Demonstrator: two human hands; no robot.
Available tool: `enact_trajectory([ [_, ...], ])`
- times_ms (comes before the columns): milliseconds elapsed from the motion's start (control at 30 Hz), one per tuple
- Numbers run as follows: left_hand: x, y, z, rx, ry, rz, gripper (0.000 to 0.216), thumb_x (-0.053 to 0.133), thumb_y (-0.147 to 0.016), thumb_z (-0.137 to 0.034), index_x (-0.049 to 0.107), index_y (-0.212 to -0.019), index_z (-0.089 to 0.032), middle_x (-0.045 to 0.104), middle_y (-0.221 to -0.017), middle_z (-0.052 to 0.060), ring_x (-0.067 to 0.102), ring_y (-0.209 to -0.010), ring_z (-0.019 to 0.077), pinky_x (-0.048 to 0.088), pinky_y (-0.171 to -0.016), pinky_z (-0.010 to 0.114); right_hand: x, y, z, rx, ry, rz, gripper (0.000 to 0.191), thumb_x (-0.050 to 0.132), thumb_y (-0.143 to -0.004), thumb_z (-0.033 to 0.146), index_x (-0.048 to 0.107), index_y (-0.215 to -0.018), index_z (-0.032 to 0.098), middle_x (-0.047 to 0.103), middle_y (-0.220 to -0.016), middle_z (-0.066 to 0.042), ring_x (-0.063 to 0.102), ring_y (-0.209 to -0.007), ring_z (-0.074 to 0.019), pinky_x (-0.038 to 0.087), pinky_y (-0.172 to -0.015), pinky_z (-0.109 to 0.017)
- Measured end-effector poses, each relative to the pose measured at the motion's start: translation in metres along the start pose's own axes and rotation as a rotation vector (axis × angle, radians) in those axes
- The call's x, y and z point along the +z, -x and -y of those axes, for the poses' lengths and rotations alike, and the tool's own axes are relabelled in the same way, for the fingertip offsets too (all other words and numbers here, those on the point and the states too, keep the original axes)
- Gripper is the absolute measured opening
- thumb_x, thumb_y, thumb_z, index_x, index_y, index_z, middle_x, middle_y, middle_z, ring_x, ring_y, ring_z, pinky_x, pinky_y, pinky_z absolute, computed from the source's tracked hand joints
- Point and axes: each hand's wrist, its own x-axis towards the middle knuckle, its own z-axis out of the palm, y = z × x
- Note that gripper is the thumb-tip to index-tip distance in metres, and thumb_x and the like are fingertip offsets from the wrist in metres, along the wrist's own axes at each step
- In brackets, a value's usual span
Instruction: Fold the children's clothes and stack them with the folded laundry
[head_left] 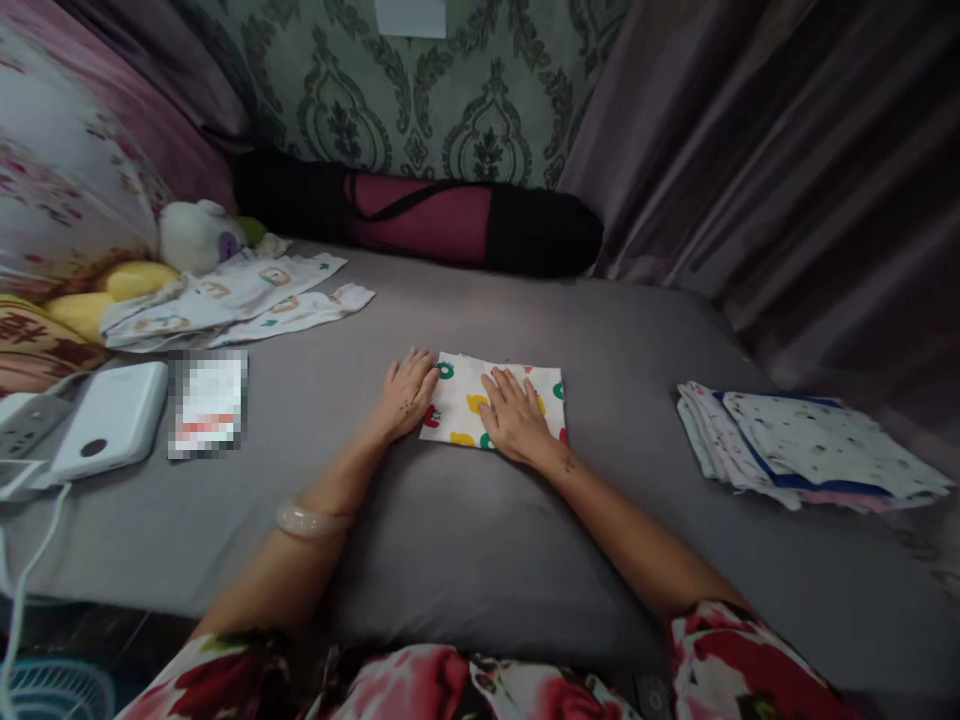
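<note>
At the left, a white, rounded rectangular plastic device (124, 410) is set on a grey fabric sheet (450, 560). Farther back, a white printed cloth garment (240, 298) is spread. The left hand (409, 393) is laid palm-down at the left edge of a white, folded rectangular cloth with red, yellow and green print (461, 402), centred on the sheet. Its right half is covered by the right hand (517, 413), held flat. Nothing is gripped by either hand. At the right, folded printed cloths (817, 440) are stacked.

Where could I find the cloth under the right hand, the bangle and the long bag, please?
Cloth (460, 402): head view, its upper face.
Bangle (310, 521): head view, its band.
Long bag (436, 226): head view, its maroon middle.
</note>
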Motion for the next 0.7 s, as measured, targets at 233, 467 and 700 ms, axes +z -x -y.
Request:
enact_trajectory([
  [233, 0.002, -0.002, 0.012, -0.004, 0.087, -0.106, 0.05, 0.02, -0.099, -0.035, 0.046, -0.137, -0.014, 0.046, -0.146, 0.013, 0.029, -0.143, 0.0254, 0.021, -0.116, 0.052, 0.005, -0.026, 0.049, -0.126, -0.031, -0.011, 0.056, 0.033, -0.099, 0.038, 0.034, -0.149, 0.013, 0.023, -0.159, -0.013, 0.015, -0.147, -0.0259, 0.007, -0.118, -0.05],
  [467, 0.007, 0.0, -0.011, 0.062, -0.016, -0.113, 0.049, 0.02, -0.1, -0.034, 0.049, -0.133, -0.013, 0.05, -0.143, 0.012, 0.034, -0.141, 0.024, 0.021, -0.117, 0.051, 0.009, -0.034, 0.056, -0.147, -0.104, 0.081, 0.062, 0.036, -0.097, 0.039, 0.025, -0.152, 0.013, 0.024, -0.158, -0.013, 0.014, -0.147, -0.0258, 0.009, -0.118, -0.049],
  [700, 0.029, 0.0, -0.042, 0.287, -0.237, 0.002, 0.054, 0.02, -0.1, -0.037, 0.039, -0.145, -0.012, 0.037, -0.153, 0.012, 0.025, -0.145, 0.0248, 0.016, -0.119, 0.046, 0.0, -0.009, 0.013, 0.141, -0.045, -0.066, 0.057, 0.031, -0.097, 0.031, 0.033, -0.147, 0.004, 0.025, -0.157, -0.019, 0.016, -0.147, -0.0288, 0.007, -0.118, -0.05],
])
